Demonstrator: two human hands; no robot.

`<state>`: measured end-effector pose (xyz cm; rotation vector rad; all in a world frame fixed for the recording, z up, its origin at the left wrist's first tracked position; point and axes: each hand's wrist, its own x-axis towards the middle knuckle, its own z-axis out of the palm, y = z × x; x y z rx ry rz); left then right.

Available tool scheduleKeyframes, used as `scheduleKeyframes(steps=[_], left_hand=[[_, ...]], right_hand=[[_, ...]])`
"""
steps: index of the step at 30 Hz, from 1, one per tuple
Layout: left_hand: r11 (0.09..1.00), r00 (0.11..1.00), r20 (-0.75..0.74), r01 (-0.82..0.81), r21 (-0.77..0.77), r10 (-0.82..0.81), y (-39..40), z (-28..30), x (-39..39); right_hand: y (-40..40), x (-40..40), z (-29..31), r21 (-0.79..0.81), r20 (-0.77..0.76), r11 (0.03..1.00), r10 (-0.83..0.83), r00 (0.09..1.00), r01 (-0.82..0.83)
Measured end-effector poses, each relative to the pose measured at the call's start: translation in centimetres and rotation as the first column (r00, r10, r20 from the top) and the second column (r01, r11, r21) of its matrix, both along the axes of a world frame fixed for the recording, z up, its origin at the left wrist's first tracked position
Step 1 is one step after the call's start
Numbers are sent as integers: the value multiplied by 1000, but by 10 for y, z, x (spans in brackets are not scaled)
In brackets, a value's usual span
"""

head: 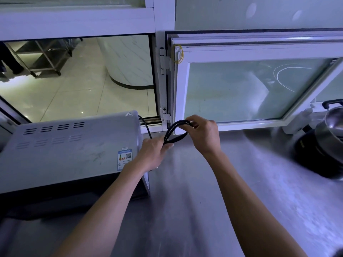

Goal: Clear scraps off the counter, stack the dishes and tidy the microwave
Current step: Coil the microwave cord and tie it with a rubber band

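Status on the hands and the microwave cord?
Left hand and right hand both grip the looped black cord. Cord runs from the microwave rear. Pot sits far right, clear of it.

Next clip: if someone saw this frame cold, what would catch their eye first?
Most likely the two hands at centre: the left hand and the right hand both hold a looped black cord above the steel counter. Next, the grey microwave at left, from whose back the cord runs, and the open window behind, with a metal pot at far right.
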<state>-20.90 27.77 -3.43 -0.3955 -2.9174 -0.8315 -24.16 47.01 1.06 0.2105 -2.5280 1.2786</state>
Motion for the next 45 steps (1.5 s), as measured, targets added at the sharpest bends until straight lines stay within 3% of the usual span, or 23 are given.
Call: scheduleKeyframes(steps=[3,8,13,25,39,45], left_hand=[[998,998,52,-48,42,46,-2,3,-3],[963,980,181,-123,240,81,-6,16,-7],[918,964,248,-184,352,98,-19,25,-7],[752,959,278,-225,620,58,-29,54,-32],[688,960,278,-227,689,38,-27,59,-57],[729,967,254,-188,659,20,-31,56,-53]], right_hand=[[-5,-5,8,-9,-26,999,38,999,-39],[-20,-15,27,21,-89,992,123,988,-121],[-30,-23,42,-19,-64,979,201,978,-202],[-44,-66,91,-111,-289,991,-99,952,70],[-62,-128,124,-120,-243,971,-230,942,206],[-67,-128,131,-74,-265,974,-226,937,214]])
